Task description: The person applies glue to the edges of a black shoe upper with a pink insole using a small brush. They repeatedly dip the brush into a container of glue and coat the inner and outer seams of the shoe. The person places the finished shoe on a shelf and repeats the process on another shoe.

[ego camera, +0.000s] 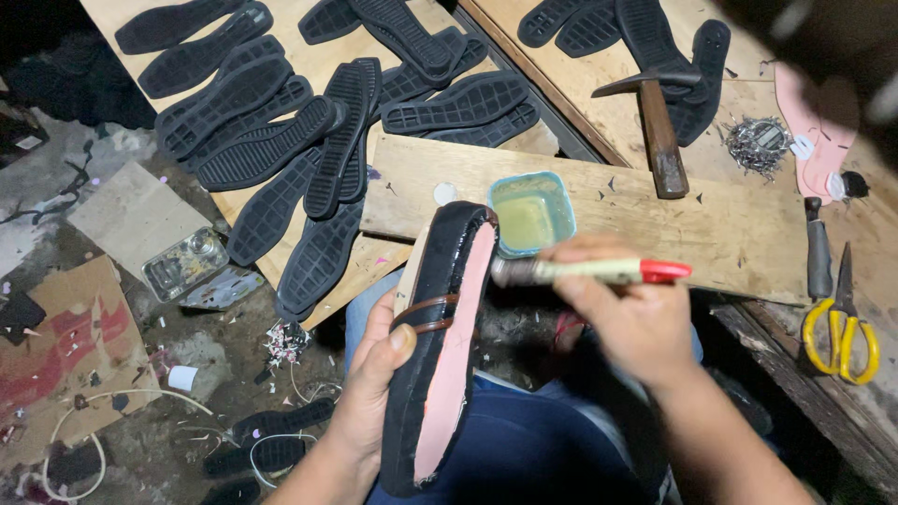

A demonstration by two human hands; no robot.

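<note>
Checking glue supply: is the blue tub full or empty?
Partly full: the open blue tub holds yellowish liquid below its rim.

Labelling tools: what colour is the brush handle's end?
Red tip on the brush, pale shaft; head view shows it best.

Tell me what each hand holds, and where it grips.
Left hand: black shoe upper, gripped along its side. Right hand: glue brush, gripped mid-handle.
</note>
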